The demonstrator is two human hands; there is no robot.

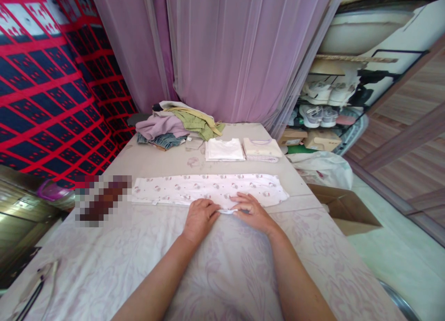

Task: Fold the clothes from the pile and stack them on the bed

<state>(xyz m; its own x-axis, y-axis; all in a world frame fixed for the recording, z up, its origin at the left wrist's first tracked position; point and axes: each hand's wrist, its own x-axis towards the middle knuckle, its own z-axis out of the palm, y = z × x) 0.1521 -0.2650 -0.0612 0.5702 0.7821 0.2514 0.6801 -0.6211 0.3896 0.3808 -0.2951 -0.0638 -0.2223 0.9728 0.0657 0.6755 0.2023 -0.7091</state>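
Note:
A white garment (181,187) with small printed figures lies in a long flat strip across the bed, its length running left to right. Its near edge bunches up a little between my two hands. My left hand (200,217) has its thumb and fingers closed on that edge. Just to the right, my right hand (253,212) pinches the same edge between thumb and forefinger, its other fingers resting over the cloth. Beyond the strip are a folded white shirt (225,149) and a folded cream garment (262,147), side by side.
A heap of loose clothes (181,124) sits at the bed's far left. Purple curtains (229,52) hang behind the bed. On the right are a shoe rack (318,114) and an open cardboard box (347,207). A cable (36,288) lies at the near left.

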